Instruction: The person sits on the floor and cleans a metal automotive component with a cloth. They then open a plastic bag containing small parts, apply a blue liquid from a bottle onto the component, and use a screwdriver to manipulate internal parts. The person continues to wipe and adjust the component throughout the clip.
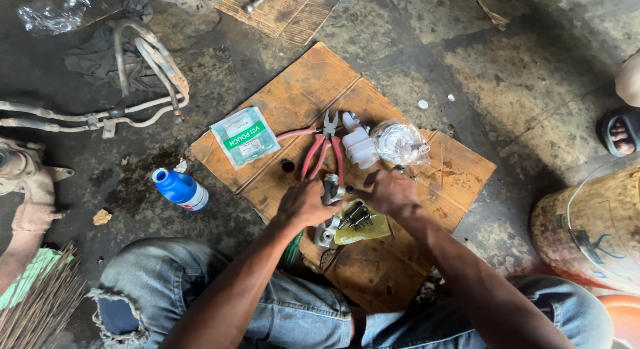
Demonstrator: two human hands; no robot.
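I sit on a dirty floor with a flat piece of brown cardboard [293, 99] in front of my knees. My left hand [303, 204] grips a small grey metal part [332, 189] over the cardboard. My right hand [395, 192] is closed beside it, fingertips at the same part; what it pinches is hidden. Below my hands lies a yellow-green plastic bag [363, 228] with dark bolts on it. Just beyond them lie red-handled pliers [323, 152], a white plastic part [360, 146] and a clear plastic bag [400, 142].
A green-and-white pouch [245, 137] lies on the cardboard's left part. A blue bottle [180, 189] lies on the floor to the left. Bent metal pipes [133, 89] and a rag are at upper left, a broom [40, 309] at lower left. Another person's sandalled foot [620, 132] is at right.
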